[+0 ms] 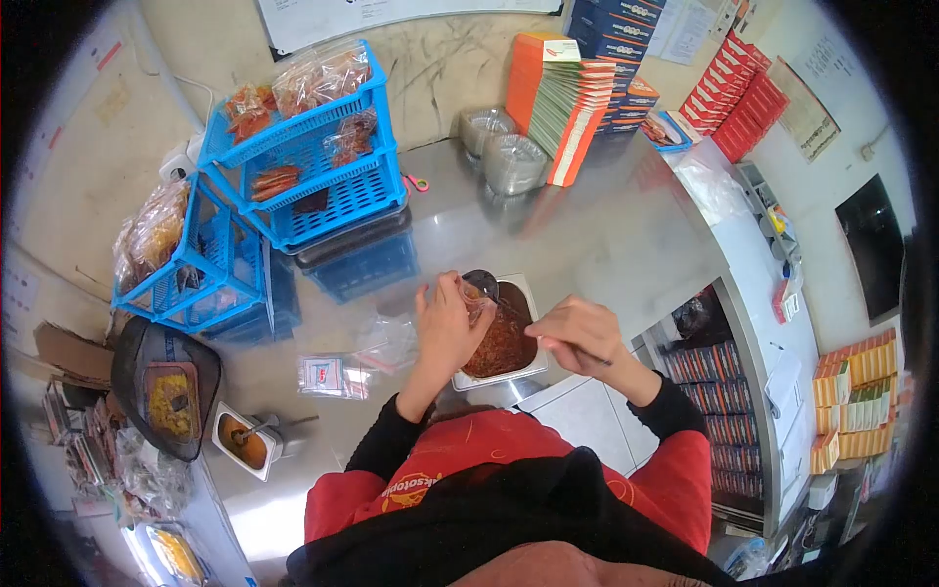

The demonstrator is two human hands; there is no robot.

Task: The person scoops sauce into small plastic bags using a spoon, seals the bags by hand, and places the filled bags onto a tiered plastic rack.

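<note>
A rectangular metal container (pixel 501 342) of chunky red-brown sauce stands at the counter's front edge. My left hand (pixel 452 328) is closed on a small clear plastic bag (pixel 476 305) above the container's left side. My right hand (pixel 584 338) grips a thin metal utensil (pixel 595 356) by its handle, at the container's right side. A dark round ladle bowl (pixel 481 284) is at the mouth of the bag; I cannot make out how it joins the utensil. Left of my left hand, clear plastic bags (pixel 386 342) and a printed packet (pixel 335 377) lie on the steel counter.
Blue stacked baskets (pixel 303 147) hold bagged food at the back left. Clear containers (pixel 514 163) and orange-edged cartons (pixel 567 108) stand at the back. At the left front are a small sauce pan (pixel 220 416) with a spoon and a covered tray (pixel 171 401) of yellow food.
</note>
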